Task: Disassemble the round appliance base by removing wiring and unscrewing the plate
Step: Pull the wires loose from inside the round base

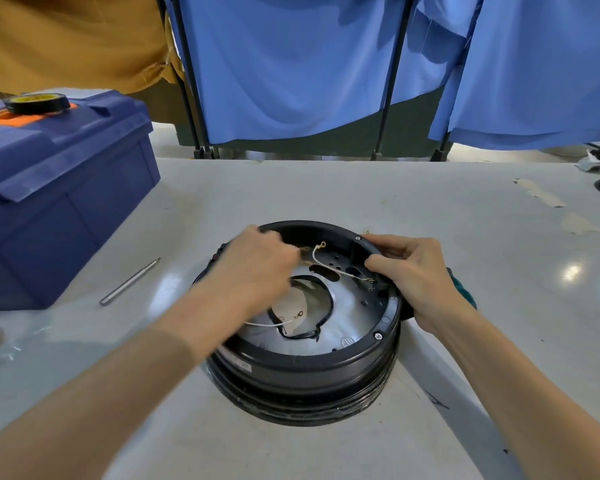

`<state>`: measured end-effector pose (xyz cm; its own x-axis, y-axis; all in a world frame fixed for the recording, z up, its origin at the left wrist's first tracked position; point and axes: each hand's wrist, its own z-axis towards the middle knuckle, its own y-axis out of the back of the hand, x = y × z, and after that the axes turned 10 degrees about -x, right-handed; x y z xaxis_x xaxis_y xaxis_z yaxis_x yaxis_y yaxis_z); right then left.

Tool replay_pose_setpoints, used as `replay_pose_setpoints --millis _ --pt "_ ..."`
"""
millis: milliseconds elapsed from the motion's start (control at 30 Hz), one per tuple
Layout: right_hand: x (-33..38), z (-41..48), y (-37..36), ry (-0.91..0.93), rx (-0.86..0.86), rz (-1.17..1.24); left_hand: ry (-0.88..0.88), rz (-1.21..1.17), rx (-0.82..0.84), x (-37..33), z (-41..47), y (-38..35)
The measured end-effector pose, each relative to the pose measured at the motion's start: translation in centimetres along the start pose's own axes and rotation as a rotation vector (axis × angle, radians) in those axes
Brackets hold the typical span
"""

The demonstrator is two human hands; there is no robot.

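The round appliance base (305, 372) is sitting open side up near the middle of the table's (430, 209) near edge, well apart from the blue toolbox (59, 188) at the left edge. The right hand (420, 278) is gripping the base's right rim, thumb inside and fingers curled over the outside. It is most likely bracing the shell so it is not sliding or turning while the other hand is working.

The left hand (253, 268) is reaching into the far side of the cavity with its fingers curled close together near a brass terminal (motion blur is hiding whether they are pinching it, so I cannot tell).

A white wire (340, 273) with a ring end is arching free from the right inner wall. A second white wire (267, 323) is lying loose across the central opening, which suggests the wiring is being handled before the plate. A rim screw (378, 336) is sitting in place, and a screwdriver shaft (130, 281) is lying ready just beside the toolbox.
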<state>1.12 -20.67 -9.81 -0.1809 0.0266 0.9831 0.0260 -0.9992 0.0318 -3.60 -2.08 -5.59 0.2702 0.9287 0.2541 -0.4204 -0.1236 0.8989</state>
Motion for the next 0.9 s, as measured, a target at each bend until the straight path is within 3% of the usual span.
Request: replay_pose_setpoints --millis 100,300,500,700,900 --pt "0.2 0.0 -0.2 -0.01 -0.009 -0.001 0.016 -0.216 -0.115 1.0 -1.2 -0.1" --pt "0.2 -0.2 -0.2 -0.033 0.004 0.037 0.101 -0.631 -0.048 -0.5 -0.8 -0.9" --pt "0.2 -0.9 -1.2 0.056 -0.03 0.025 0.134 -0.583 -0.144 -1.1 -0.1 -0.3" --pt "0.3 -1.3 -1.5 0.137 0.054 0.1 0.114 -0.412 -0.188 -1.4 0.5 -0.2" --pt "0.2 -1.3 -1.2 0.139 0.1 0.045 0.195 -0.716 -0.119 -1.2 0.5 -0.1"
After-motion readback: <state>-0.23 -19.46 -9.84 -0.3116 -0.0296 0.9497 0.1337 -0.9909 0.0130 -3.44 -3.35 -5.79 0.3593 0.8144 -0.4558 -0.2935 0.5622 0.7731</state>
